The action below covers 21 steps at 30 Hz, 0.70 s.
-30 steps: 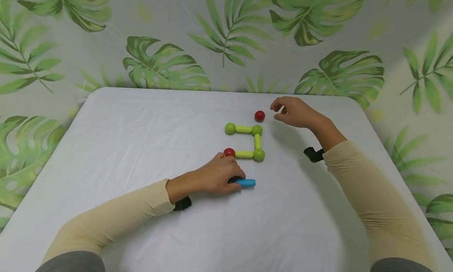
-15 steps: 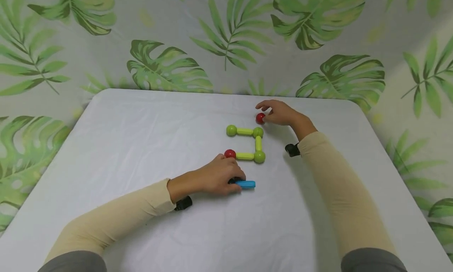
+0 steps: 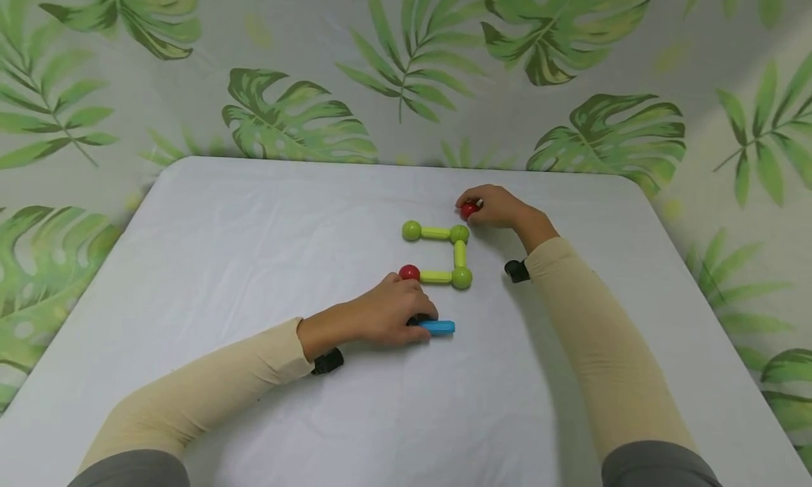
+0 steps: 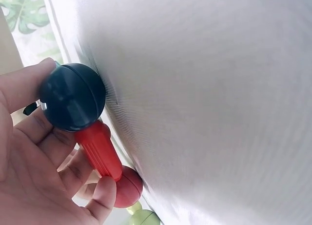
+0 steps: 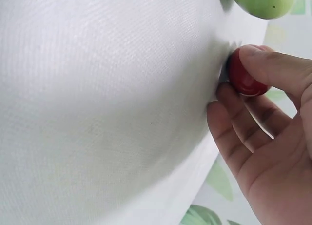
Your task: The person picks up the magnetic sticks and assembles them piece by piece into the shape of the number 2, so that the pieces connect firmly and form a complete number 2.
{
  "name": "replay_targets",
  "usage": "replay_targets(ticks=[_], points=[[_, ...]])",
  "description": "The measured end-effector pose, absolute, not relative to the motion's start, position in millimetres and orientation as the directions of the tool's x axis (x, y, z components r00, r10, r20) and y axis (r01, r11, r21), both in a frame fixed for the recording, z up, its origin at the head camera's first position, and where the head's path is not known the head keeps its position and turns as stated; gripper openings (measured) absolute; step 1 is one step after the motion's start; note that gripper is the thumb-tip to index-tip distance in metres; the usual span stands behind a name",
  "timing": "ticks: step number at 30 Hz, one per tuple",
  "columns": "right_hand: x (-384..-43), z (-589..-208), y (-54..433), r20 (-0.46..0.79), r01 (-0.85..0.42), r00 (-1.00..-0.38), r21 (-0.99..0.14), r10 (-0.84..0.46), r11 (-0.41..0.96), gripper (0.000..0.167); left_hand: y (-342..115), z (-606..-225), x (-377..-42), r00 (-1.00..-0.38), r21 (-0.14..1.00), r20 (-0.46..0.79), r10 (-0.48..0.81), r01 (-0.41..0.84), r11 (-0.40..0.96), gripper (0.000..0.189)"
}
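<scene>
My left hand [image 3: 393, 312] grips a dark blue ball [image 4: 73, 97] between thumb and fingers. From that ball a red rod [image 4: 100, 149] leads to a red ball [image 4: 129, 187], and a blue rod [image 3: 439, 327] pokes out to the right past my fingertips. Light green rods [image 3: 459, 254] and green balls [image 3: 462, 278] extend from this red ball in an angular, open-sided shape. At the back right, my right hand [image 3: 497, 206] pinches a separate red ball [image 5: 246, 73], thumb on one side and fingers on the other, close to the white tabletop.
A white cloth covers the table [image 3: 254, 226]. Behind it hangs a leaf-patterned cloth [image 3: 406, 71]. The green ball [image 3: 459, 234] at the shape's back right corner lies just in front of my right hand. A black wrist camera [image 3: 517, 270] sits under the right wrist.
My right hand has moved left to the loose red ball and closed its fingers on it. The left hand and the joined rods stay in place.
</scene>
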State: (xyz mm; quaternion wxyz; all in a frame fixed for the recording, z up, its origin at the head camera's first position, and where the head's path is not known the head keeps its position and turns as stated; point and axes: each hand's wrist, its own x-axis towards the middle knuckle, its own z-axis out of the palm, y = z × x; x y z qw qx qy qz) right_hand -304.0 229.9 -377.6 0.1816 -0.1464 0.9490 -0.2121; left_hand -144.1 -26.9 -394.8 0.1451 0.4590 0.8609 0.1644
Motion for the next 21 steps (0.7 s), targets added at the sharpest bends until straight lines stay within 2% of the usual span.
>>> replay_targets(ticks=[14,21], points=[[-300.3,-380.1,232.8,-0.259,-0.212,-0.898,-0.458,-0.357,0.863,0.037,-28.2,-393.2,-143.8,-0.53,0.421,-0.091,0.843,0.747,0.515,0.026],[-285.0,-375.0,245.4,-0.138,-0.255,-0.922,-0.487,-0.362,0.835,0.036,-27.7,-393.6,-144.7,-0.53,0.44,-0.097,0.842,0.736,0.514,0.024]])
